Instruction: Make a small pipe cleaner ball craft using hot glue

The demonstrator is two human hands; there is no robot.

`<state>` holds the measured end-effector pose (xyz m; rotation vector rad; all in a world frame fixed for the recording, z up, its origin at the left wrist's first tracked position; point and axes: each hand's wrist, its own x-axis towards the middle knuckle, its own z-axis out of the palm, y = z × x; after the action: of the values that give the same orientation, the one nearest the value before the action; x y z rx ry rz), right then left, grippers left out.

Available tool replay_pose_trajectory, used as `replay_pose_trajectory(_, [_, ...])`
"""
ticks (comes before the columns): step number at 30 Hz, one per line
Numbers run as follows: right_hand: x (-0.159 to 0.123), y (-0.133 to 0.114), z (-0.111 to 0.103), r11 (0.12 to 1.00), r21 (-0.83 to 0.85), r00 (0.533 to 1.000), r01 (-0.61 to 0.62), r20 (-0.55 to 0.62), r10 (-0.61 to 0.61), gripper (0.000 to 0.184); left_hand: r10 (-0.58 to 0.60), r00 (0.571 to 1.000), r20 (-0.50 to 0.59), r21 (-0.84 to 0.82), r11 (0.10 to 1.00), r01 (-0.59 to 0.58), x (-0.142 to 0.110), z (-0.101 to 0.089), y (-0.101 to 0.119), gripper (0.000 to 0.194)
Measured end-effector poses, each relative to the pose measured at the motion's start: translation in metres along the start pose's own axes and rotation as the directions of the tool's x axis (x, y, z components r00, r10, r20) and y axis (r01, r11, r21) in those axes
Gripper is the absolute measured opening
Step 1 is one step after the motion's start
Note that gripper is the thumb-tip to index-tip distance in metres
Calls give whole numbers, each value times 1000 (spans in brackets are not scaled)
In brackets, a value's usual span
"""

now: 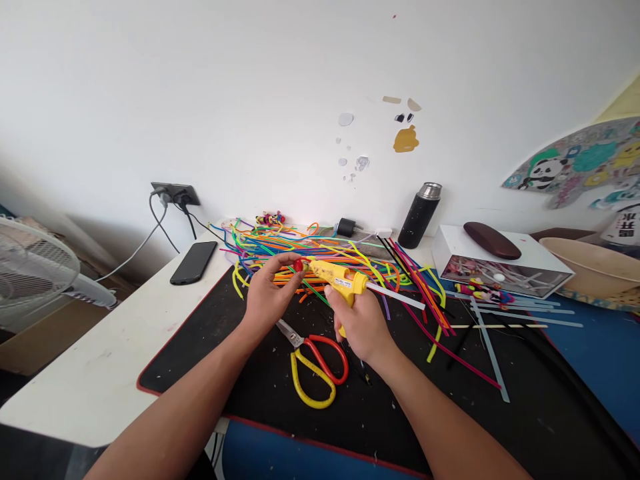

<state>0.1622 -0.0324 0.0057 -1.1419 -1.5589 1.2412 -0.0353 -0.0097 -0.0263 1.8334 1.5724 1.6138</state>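
Observation:
My right hand (364, 323) is wrapped round the handle of a yellow hot glue gun (333, 275). A whitish glue stick (397, 294) sticks out of its back end. The nozzle points left and meets, or nearly meets, a small round red bead (299, 265). That bead is pinched between the thumb and fingers of my left hand (273, 290). Below the hands lie scissors (300, 341) with one red and one yellow handle loop. Behind them spreads a heap of many-coloured pipe cleaners (285, 248).
A black mat (200, 360) covers the white table (125, 343). At the left lies a phone (194, 262), with a fan (45, 267) beyond. A black flask (420, 215), a white box (500, 260) and loose glue sticks (490, 350) are on the right.

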Motion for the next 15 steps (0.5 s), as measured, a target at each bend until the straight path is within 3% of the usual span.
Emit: replay_pose_trajectory(15, [-1,2,0,1000,0,1000,1,12,-1,37,-2,1000,-9,-5,1000,2,1,-1,0,22])
